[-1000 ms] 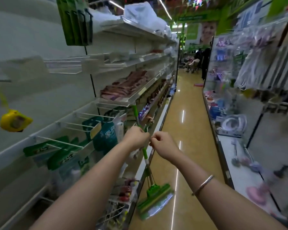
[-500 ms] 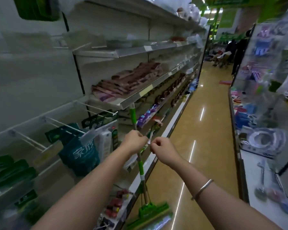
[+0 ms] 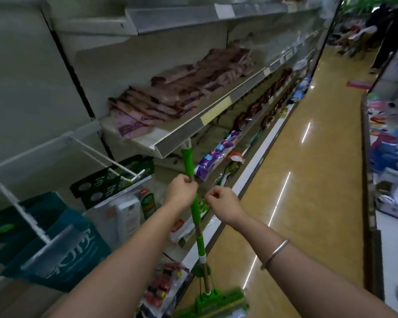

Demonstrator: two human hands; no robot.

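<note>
A green-handled sponge mop [image 3: 200,239] stands upright in a shop aisle, its top end leaning against the edge of a metal shelf [image 3: 193,125] and its green head near the floor at the bottom. My left hand [image 3: 180,193] grips the mop's shaft at mid height. My right hand [image 3: 223,204] is just to the right of the shaft with curled fingers pinching something small and clear by the handle; what it is I cannot make out.
Shelving runs along the left with flat purple packs [image 3: 175,92], wire hooks [image 3: 115,164] and hanging teal bags [image 3: 62,246]. A glossy tan floor [image 3: 308,180] stretches ahead. Another rack of goods [image 3: 391,157] lines the right. People [image 3: 384,31] stand at the far end.
The view has moved closer to the left shelves and tilted down. Both hands have stayed together at the mop's shaft, and the mop has stood more upright against the shelf edge.
</note>
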